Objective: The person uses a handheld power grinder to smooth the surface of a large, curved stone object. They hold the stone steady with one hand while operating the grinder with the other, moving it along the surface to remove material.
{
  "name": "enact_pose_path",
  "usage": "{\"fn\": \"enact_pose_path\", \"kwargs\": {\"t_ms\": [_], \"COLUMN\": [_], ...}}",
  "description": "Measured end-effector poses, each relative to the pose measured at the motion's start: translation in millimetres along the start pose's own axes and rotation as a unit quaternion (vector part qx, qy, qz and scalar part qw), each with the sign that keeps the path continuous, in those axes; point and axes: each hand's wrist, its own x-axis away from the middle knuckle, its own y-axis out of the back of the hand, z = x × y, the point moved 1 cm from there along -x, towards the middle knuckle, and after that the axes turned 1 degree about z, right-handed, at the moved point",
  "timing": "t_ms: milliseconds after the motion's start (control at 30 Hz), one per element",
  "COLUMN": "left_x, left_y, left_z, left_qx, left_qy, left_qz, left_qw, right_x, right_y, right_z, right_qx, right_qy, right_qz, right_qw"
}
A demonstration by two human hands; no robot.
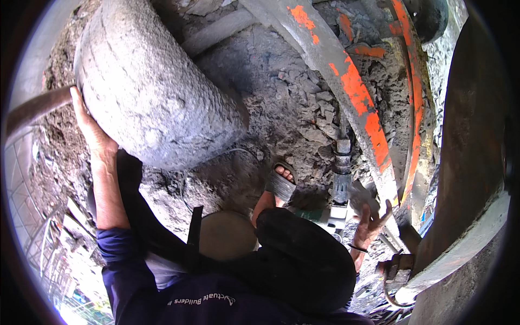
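Note:
A big drum (157, 81), crusted with grey cement, fills the upper left. My left hand (96, 127) lies along its left side with the fingers stretched out, their tips beside the end of a brown bar (40, 108). At the lower right, my right hand (369, 225) has its fingers apart. A blurred grey chunk (361, 196) is just beyond those fingers; I cannot tell whether they touch it. Left of that hand is a power hammer (341, 184) with a black front end, its bit pointing away from me. My leg partly hides its body.
Curved metal bars with flaking orange paint (363, 103) cross the upper right. Broken rubble (319, 108) covers the ground between them and the drum. My sandalled foot (284, 179) rests there. A round pale disc (227, 235) and dark flat bar (194, 233) are near my legs. A large brown panel (466, 135) stands right.

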Motion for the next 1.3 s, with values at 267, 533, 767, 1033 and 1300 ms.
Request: {"fn": "enact_pose_path", "kwargs": {"t_ms": [267,533,767,1033,1300], "left_x": [-16,-20,-16,-17,-17], "left_y": [5,5,-3,-2,0], "left_z": [-2,1,-4,-3,-4], "left_qx": [-0.012,-0.045,-0.049,-0.020,-0.036], "left_qy": [-0.012,-0.038,-0.024,-0.011,-0.017], "left_qz": [0.035,-0.052,-0.100,-0.117,-0.113], "left_qw": [0.999,0.997,0.993,0.993,0.993], "right_x": [-51,-103,-118,-110,-116], "right_y": [-259,-478,-564,-558,-541], "right_z": [92,64,60,83,81], "right_qx": [-0.261,0.134,0.327,0.474,0.535], "right_qy": [-0.130,0.190,0.295,0.377,0.575], "right_qz": [0.264,0.400,0.456,0.423,0.244], "right_qw": [0.919,0.887,0.773,0.674,0.569]}}
